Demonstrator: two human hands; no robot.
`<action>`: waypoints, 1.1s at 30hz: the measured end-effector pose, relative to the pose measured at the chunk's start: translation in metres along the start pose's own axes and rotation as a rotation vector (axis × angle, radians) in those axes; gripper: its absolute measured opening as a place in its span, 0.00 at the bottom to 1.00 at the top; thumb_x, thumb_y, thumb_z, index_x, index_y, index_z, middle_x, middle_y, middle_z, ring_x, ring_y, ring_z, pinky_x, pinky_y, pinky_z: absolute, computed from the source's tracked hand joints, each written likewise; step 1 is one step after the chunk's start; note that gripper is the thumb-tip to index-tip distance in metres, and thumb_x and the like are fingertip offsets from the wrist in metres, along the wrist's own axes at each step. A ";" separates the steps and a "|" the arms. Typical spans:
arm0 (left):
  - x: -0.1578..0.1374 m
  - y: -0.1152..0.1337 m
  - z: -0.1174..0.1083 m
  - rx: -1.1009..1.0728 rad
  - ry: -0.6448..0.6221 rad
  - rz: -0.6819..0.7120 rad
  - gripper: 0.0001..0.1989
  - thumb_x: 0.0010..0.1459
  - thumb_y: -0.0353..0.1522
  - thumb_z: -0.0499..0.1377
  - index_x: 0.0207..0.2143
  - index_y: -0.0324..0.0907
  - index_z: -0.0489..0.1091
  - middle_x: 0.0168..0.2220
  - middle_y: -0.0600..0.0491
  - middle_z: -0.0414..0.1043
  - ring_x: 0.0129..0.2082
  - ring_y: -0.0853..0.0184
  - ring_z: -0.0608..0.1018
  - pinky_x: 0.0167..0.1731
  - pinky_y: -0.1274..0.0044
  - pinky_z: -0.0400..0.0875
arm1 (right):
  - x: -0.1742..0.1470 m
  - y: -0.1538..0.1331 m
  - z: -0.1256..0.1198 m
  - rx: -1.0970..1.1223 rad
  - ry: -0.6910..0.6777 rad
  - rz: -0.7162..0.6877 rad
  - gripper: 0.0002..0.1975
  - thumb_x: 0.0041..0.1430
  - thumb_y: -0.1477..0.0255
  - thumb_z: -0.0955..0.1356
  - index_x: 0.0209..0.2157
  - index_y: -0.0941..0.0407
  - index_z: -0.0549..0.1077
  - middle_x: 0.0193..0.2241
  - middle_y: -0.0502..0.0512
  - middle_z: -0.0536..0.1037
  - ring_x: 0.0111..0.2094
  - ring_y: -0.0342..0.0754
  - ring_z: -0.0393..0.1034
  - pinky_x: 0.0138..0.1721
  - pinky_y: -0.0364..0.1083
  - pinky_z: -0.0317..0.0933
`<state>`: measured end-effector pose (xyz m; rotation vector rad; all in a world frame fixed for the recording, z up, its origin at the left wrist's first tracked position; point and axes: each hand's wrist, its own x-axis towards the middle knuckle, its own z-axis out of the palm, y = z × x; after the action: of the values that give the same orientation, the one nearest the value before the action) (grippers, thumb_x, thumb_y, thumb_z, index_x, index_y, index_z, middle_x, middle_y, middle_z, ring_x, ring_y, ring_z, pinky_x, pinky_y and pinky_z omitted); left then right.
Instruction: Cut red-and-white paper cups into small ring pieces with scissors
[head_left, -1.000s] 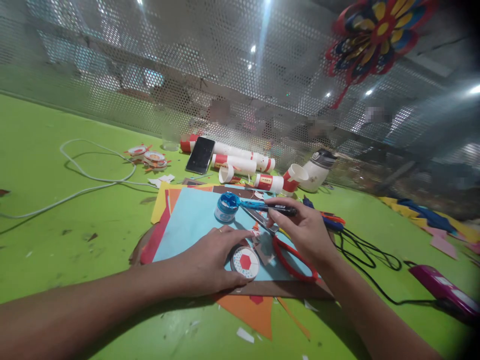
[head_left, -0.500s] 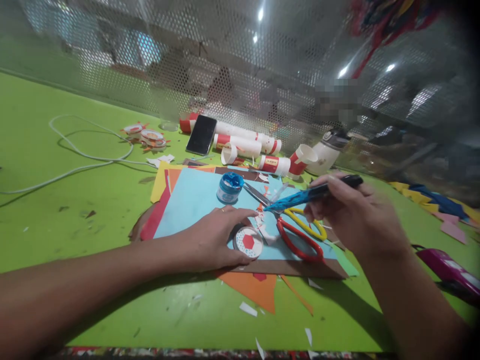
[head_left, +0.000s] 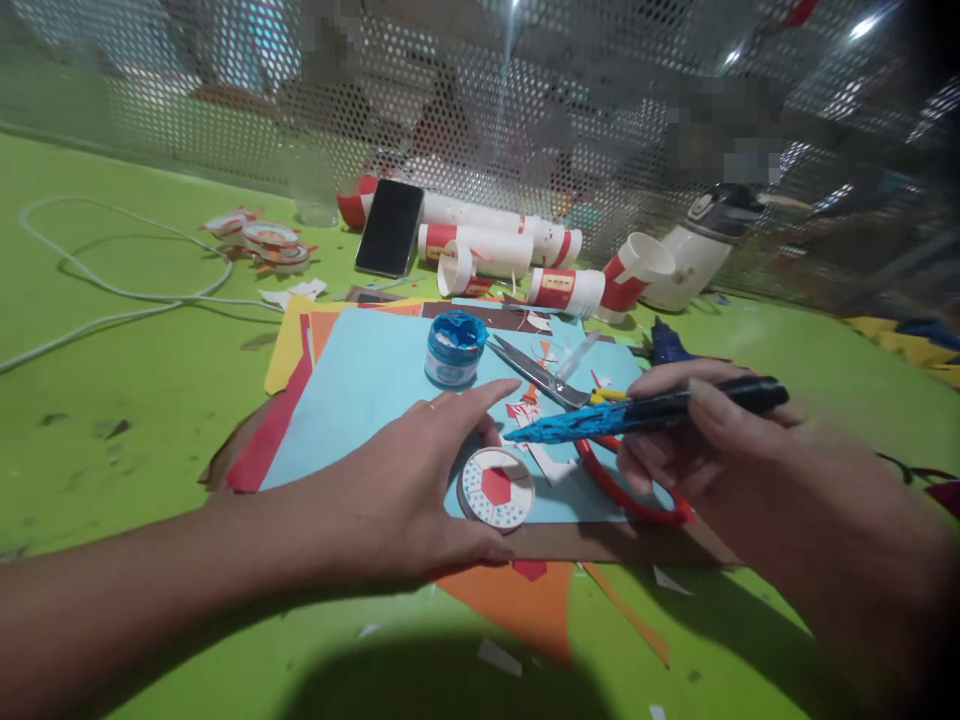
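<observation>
My left hand (head_left: 409, 480) rests on the light blue paper sheet (head_left: 360, 385), fingers curled around a small round white disc (head_left: 496, 488) with a red hexagon and blue dots. My right hand (head_left: 697, 440) grips a black-handled brush (head_left: 637, 413) coated in blue paint. Its tip points left and hovers just above the disc. An open blue paint pot (head_left: 453, 348) stands behind my left fingers. Red- and yellow-handled scissors (head_left: 570, 395) lie under the brush.
Stacked coloured sheets lie on the green table (head_left: 112, 400). Behind them are paper cups (head_left: 562, 290), a black phone (head_left: 390, 227), a white bottle (head_left: 701, 245), finished discs (head_left: 262, 240) and a white cable (head_left: 112, 290). A perforated metal screen (head_left: 480, 120) closes the back.
My right hand lifted the brush out of the paint pot, swung it right, then brought its tip down toward the disc. My left hand stayed on the disc. The camera tilted down.
</observation>
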<state>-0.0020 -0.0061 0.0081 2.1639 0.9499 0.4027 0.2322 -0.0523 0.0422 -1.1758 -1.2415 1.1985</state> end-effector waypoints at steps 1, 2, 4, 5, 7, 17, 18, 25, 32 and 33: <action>0.000 0.000 -0.001 -0.017 -0.011 -0.004 0.50 0.44 0.42 0.66 0.65 0.45 0.45 0.57 0.44 0.63 0.53 0.51 0.69 0.53 0.62 0.62 | -0.001 0.001 0.000 -0.026 -0.001 0.007 0.05 0.57 0.66 0.71 0.35 0.51 0.76 0.21 0.48 0.74 0.22 0.42 0.70 0.21 0.38 0.68; 0.000 -0.001 -0.002 -0.040 -0.016 -0.010 0.50 0.44 0.41 0.66 0.65 0.46 0.44 0.57 0.44 0.63 0.53 0.51 0.69 0.53 0.62 0.62 | -0.002 0.001 0.000 -0.054 -0.005 0.021 0.05 0.57 0.66 0.71 0.36 0.50 0.76 0.21 0.47 0.74 0.21 0.41 0.70 0.20 0.38 0.67; -0.001 -0.001 -0.003 -0.090 -0.020 -0.021 0.48 0.46 0.38 0.65 0.65 0.46 0.44 0.56 0.44 0.64 0.52 0.52 0.70 0.53 0.62 0.62 | -0.006 0.001 0.003 -0.099 -0.006 0.046 0.06 0.57 0.65 0.70 0.37 0.49 0.75 0.21 0.46 0.74 0.20 0.41 0.69 0.18 0.38 0.66; -0.001 -0.001 -0.003 -0.112 -0.010 -0.025 0.47 0.46 0.37 0.64 0.65 0.46 0.44 0.56 0.45 0.65 0.52 0.53 0.70 0.53 0.62 0.62 | -0.007 0.001 0.005 -0.119 0.000 0.053 0.06 0.57 0.64 0.70 0.37 0.49 0.74 0.20 0.46 0.74 0.20 0.41 0.69 0.17 0.38 0.66; -0.001 0.000 -0.003 -0.139 -0.004 -0.024 0.46 0.47 0.34 0.63 0.65 0.46 0.45 0.55 0.45 0.65 0.52 0.54 0.70 0.52 0.63 0.63 | -0.010 0.001 0.009 -0.171 0.013 0.036 0.07 0.58 0.62 0.69 0.36 0.49 0.74 0.19 0.45 0.74 0.19 0.41 0.69 0.16 0.37 0.66; 0.004 -0.003 0.000 -0.189 -0.006 -0.001 0.46 0.45 0.30 0.65 0.64 0.48 0.47 0.51 0.50 0.70 0.49 0.59 0.72 0.48 0.69 0.66 | -0.018 0.008 0.034 -0.518 0.138 -0.289 0.03 0.59 0.69 0.68 0.32 0.51 0.75 0.25 0.46 0.75 0.19 0.40 0.70 0.18 0.37 0.68; 0.004 -0.003 0.000 -0.185 -0.002 -0.001 0.46 0.45 0.30 0.65 0.64 0.48 0.47 0.51 0.50 0.70 0.49 0.59 0.73 0.48 0.69 0.66 | -0.019 0.009 0.034 -0.521 0.153 -0.308 0.03 0.58 0.70 0.68 0.32 0.51 0.75 0.26 0.47 0.76 0.20 0.41 0.71 0.19 0.38 0.68; 0.005 -0.003 0.000 -0.129 0.011 -0.004 0.45 0.44 0.32 0.66 0.63 0.47 0.50 0.51 0.51 0.71 0.52 0.59 0.71 0.51 0.68 0.63 | -0.019 0.011 0.033 -0.490 0.186 -0.302 0.03 0.60 0.68 0.67 0.33 0.50 0.74 0.19 0.44 0.71 0.18 0.38 0.66 0.17 0.34 0.64; 0.006 -0.004 0.001 -0.118 0.027 -0.030 0.46 0.42 0.32 0.67 0.63 0.46 0.51 0.52 0.50 0.70 0.51 0.57 0.72 0.51 0.67 0.64 | -0.018 0.009 0.032 -0.484 0.180 -0.294 0.04 0.61 0.68 0.67 0.33 0.52 0.73 0.18 0.44 0.71 0.18 0.37 0.66 0.18 0.34 0.63; 0.006 -0.003 0.001 -0.119 0.029 -0.032 0.46 0.42 0.32 0.67 0.63 0.46 0.52 0.52 0.49 0.70 0.52 0.57 0.71 0.51 0.66 0.64 | -0.018 0.009 0.032 -0.481 0.179 -0.293 0.04 0.61 0.68 0.67 0.33 0.52 0.73 0.18 0.44 0.71 0.19 0.38 0.66 0.18 0.34 0.63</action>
<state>0.0006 -0.0009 0.0051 2.0377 0.9512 0.4642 0.2003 -0.0706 0.0322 -1.3505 -1.5481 0.5786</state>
